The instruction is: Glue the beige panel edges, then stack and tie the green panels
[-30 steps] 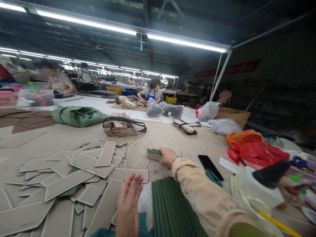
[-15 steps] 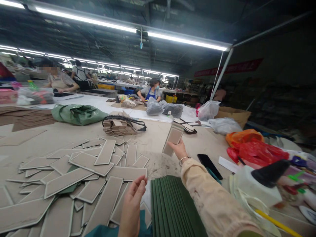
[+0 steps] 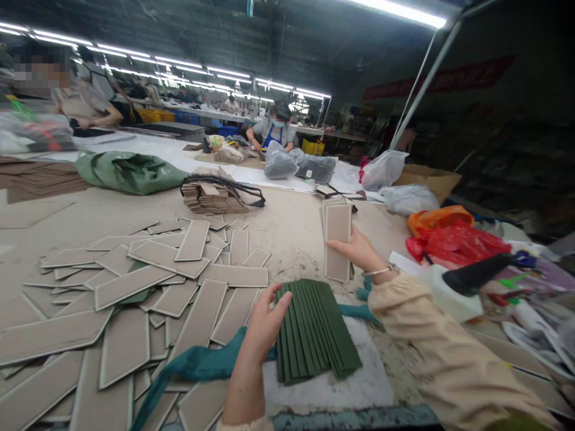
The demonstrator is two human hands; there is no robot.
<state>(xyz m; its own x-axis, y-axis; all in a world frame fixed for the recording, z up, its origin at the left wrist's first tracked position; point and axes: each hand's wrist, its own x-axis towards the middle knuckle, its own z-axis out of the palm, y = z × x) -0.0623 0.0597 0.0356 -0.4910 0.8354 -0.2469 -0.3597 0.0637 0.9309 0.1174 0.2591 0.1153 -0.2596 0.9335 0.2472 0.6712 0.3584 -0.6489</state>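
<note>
My right hand [image 3: 358, 250] grips a small stack of grey-beige rectangular panels [image 3: 336, 239], held upright above the table. My left hand [image 3: 266, 320] has its fingers spread and rests against the left edge of a fanned row of green strips [image 3: 314, 329] lying in front of me. A large loose heap of the same grey-beige panels [image 3: 148, 287] covers the table to the left of the green strips.
A teal cloth [image 3: 197, 365] lies under my left forearm. A glue bottle with a black nozzle [image 3: 453, 287], red and orange bags [image 3: 449, 239] and clutter crowd the right. A tied bundle of cards [image 3: 215, 197] and a green sack [image 3: 128, 170] sit farther back. Other people work at distant tables.
My right hand lifted the panel stack off the table and brought it nearer and upright. My left hand dropped onto the green strips. The camera tilted down.
</note>
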